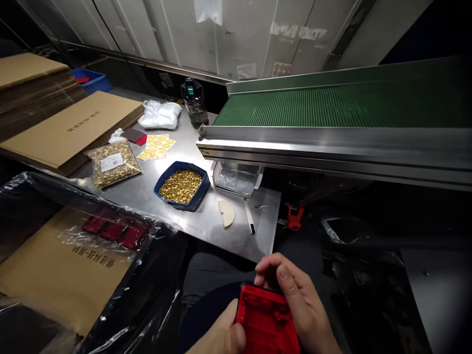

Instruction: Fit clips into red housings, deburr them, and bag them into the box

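A red plastic housing (266,322) with a dark edge is held low in front of me, its hollow inside turned up. My left hand (223,332) grips its left side, thumb over the near edge. Around its right side my right hand (300,300) is curled, thumb along the rim and fingers bent beyond the far edge. Whether the right fingers pinch anything small is hidden. On the metal table ahead stands a blue tray (199,196) filled with small brass inserts (181,186). Nearby lie a cream half-round piece (226,214), a white-handled tool (250,216) and small tweezers-like pliers (261,207).
A green conveyor belt (295,109) with a metal side rail crosses at right. Left are a bag of brass parts (114,163), stacked cardboard (73,129) and a plastic-lined box (44,270) holding red pieces (112,231). A bottle (194,103) stands behind; an orange tool (294,216) hangs right.
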Demonstrator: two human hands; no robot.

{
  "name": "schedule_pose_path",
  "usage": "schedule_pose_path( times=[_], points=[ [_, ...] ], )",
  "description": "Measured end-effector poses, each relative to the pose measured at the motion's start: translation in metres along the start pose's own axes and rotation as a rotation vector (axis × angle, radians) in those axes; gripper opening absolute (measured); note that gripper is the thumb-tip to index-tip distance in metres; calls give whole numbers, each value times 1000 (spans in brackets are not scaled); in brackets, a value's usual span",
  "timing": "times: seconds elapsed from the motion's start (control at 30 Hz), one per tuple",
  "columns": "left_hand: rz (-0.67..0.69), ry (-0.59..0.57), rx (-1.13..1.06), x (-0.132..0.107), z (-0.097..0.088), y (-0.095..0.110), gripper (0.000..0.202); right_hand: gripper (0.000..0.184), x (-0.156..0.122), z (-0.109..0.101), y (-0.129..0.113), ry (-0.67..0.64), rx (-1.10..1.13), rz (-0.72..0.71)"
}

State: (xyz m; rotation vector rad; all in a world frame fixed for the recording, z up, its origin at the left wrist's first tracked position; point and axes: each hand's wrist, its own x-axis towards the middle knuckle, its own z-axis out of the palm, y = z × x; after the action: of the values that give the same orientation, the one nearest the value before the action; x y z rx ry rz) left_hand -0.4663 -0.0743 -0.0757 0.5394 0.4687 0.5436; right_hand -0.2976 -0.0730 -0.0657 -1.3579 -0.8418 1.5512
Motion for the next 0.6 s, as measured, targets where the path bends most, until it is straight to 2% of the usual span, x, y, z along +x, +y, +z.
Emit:
schedule_pose_path(
  times=[0.17, 0.3, 0.4, 0.5, 0.6],
  points=[
    [-6, 107, -89, -4, -14, -11, 82, 41, 8, 6, 3, 166, -95, -66],
    [-14, 116, -72, -1, -22, -16, 90, 44, 13, 8, 3, 146, -20, 6],
    [-7, 110, -42, 4, -27, -18, 93, 44, 15, 6, 4, 124, -34, -39],
    [-19, 138, -28, 7, -28, -19, 90, 41, 17, 2, 7, 208, -79, -89],
    [-46, 146, -48, 8, -25, -15, 89, 42, 17, -1, 10, 291, -69, -67]
  ],
)
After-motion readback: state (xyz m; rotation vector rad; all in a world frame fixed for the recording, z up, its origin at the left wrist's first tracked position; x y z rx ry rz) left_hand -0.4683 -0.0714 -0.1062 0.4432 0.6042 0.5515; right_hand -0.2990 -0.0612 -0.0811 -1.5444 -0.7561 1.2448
